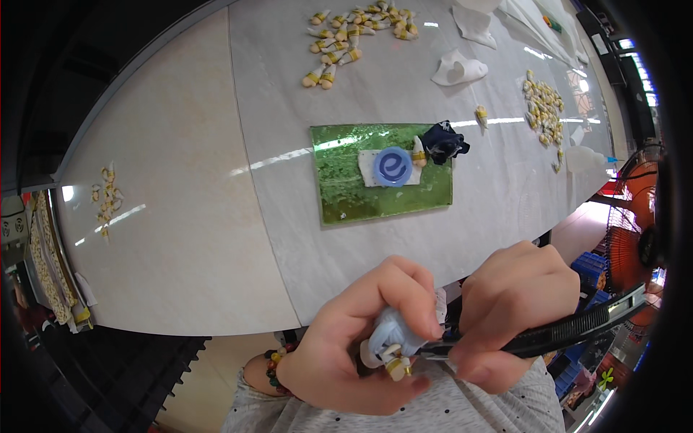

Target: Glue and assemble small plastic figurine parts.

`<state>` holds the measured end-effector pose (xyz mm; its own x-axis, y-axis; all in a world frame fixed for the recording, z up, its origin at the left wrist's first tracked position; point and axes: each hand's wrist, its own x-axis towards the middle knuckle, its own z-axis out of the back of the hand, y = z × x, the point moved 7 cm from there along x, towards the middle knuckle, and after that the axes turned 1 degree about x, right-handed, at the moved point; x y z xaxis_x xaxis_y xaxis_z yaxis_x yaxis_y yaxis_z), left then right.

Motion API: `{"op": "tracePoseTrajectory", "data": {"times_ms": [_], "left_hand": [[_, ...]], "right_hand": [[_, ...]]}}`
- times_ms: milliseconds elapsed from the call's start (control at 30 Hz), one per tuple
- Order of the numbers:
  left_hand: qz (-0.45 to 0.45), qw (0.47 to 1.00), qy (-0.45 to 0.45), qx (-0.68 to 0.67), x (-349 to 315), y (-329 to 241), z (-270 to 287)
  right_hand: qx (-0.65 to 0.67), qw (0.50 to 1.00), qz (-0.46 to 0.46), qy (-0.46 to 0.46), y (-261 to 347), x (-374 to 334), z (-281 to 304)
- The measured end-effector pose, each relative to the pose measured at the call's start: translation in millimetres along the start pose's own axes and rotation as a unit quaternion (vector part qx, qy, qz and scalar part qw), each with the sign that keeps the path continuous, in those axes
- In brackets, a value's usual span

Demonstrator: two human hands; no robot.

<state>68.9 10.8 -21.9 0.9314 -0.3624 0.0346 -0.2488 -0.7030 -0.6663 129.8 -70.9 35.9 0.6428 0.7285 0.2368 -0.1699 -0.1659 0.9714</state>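
Note:
My left hand (361,339), a beaded bracelet at its wrist, pinches a small clay figure (393,335). The figure has a smooth light-blue top and a beige and gold part below. My right hand (516,310) grips a black-handled craft knife (570,333). The knife's thin front end reaches the figure beside my left thumb; its exact contact is hidden by the fingers. Beyond my hands lies a green translucent board (339,198). On it a round blue dish (393,167) rests on a white pad (367,164). A cream and gold piece (419,154) lies beside the dish.
Dark crumpled plastic (444,142) overlaps the board's far right corner. Several cream and gold pieces cluster at the back (343,36), the right (543,108) and the far left (108,195). White scraps (459,68) lie on the table. An orange fan (628,238) stands at right.

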Motion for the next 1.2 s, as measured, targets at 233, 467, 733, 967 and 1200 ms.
{"op": "tracePoseTrajectory", "data": {"times_ms": [233,467,733,967,1200], "left_hand": [[-0.013,0.999,0.015,0.027,1,-6,-5],[-0.019,0.999,0.023,0.025,0,-7,-5],[0.004,0.999,0.042,0.017,-2,-2,-13],[0.039,0.999,0.028,-0.025,0,9,-9],[0.02,1.0,-0.014,0.014,-2,2,-5]], "right_hand": [[0.086,0.984,0.031,-0.152,-1,-23,10],[0.062,0.991,0.032,-0.116,-2,-12,1],[0.053,0.998,0.037,0.014,7,-9,-2],[0.013,0.999,0.025,0.014,7,0,0],[-0.012,0.999,0.047,-0.023,8,7,-3]]}}
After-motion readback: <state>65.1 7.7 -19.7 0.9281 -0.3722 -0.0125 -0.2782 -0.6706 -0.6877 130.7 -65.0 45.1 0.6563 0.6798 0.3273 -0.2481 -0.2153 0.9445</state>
